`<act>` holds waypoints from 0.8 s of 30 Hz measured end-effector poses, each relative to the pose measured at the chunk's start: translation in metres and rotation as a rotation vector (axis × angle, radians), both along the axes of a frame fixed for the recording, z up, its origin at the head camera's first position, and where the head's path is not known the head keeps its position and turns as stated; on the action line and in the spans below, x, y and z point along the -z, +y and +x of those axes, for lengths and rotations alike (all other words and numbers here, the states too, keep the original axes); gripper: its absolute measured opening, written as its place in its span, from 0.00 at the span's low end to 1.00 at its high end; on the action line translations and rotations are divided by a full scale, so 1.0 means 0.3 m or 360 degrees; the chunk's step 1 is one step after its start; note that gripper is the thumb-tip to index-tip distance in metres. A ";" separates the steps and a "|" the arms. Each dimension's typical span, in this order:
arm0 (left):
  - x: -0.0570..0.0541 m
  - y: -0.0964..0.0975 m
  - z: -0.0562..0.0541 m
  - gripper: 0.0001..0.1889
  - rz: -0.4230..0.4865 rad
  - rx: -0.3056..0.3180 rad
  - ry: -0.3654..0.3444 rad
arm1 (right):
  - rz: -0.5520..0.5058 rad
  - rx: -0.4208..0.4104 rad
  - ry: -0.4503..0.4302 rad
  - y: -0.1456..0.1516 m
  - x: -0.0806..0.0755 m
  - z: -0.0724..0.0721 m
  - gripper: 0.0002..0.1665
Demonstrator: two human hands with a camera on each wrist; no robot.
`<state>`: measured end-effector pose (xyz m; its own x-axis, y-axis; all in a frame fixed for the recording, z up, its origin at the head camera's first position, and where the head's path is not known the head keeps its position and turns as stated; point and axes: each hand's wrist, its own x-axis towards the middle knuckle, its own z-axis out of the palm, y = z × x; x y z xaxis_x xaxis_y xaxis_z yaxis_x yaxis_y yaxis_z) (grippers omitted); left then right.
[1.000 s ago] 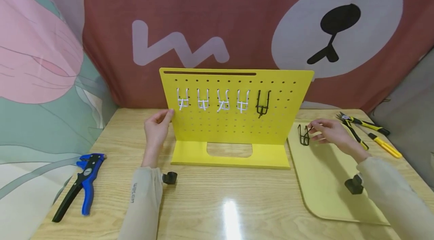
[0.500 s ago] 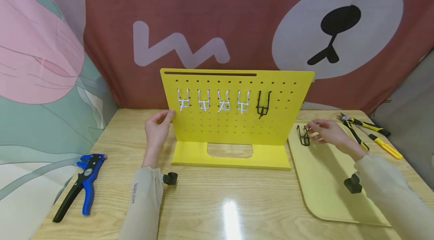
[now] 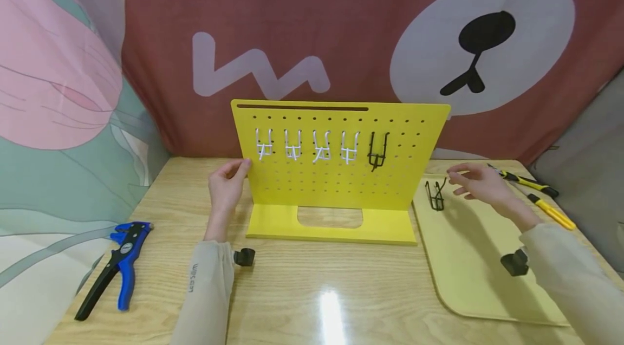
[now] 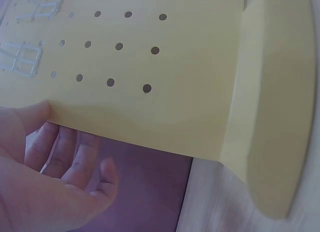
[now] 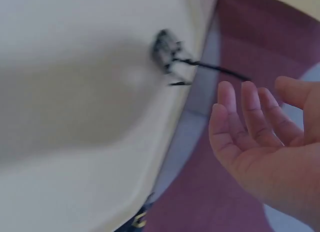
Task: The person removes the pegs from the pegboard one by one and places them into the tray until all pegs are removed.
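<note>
A yellow pegboard [image 3: 278, 220] stands upright on its flat foot. My left hand [image 3: 226, 181] grips its left edge; in the left wrist view the thumb [image 4: 36, 117] lies on the front face and the fingers go behind. Several white wire hooks [image 3: 292, 145] hang in a row on the board, with one black wire hook [image 3: 377, 156] at their right. Another black wire hook [image 3: 437, 202] is in the yellow tray, its long prong pointing up. My right hand [image 3: 482, 187] hovers beside that prong, fingers loosely bent; the right wrist view shows a gap between thumb and fingers [image 5: 252, 110].
The pale yellow tray [image 3: 468, 291] lies right of the board. Beyond it are yellow-black pliers [image 3: 528, 181] and a yellow-handled tool [image 3: 553, 211], partly hidden by the right hand. Blue-black wire strippers [image 3: 124, 258] lie at the left of the wooden table [image 3: 273, 296]. A printed curtain hangs behind.
My right hand has drawn back to the right from the black hook in the tray, and the prong's tip now shows. The left hand stays on the pegboard edge.
</note>
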<state>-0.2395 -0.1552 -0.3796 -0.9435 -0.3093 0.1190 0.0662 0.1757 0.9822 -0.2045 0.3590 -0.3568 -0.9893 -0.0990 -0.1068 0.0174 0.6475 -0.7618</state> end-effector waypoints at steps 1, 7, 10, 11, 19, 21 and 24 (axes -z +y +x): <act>0.000 0.000 0.001 0.20 -0.0004 0.0000 0.0000 | -0.0020 0.0023 0.0025 -0.009 -0.016 0.002 0.33; 0.003 -0.002 -0.001 0.19 -0.0003 0.0025 0.0020 | -0.0240 0.0199 0.0262 -0.083 -0.102 0.038 0.26; 0.003 -0.004 -0.002 0.19 0.0004 0.0026 0.0024 | -0.0340 0.0263 0.0356 -0.131 -0.116 0.056 0.18; 0.002 -0.004 -0.001 0.19 -0.0001 0.0025 0.0024 | -0.0363 0.0274 0.0387 -0.148 -0.116 0.061 0.16; -0.003 -0.006 0.003 0.19 -0.0024 0.0037 0.0008 | -0.0617 0.0205 0.0586 -0.297 -0.089 0.110 0.09; -0.003 -0.006 0.004 0.19 -0.0024 0.0038 0.0004 | -0.0661 0.0174 0.0596 -0.335 -0.086 0.123 0.10; -0.003 -0.007 0.005 0.19 -0.0028 0.0034 -0.0001 | -0.0677 0.0129 0.0612 -0.386 -0.085 0.139 0.12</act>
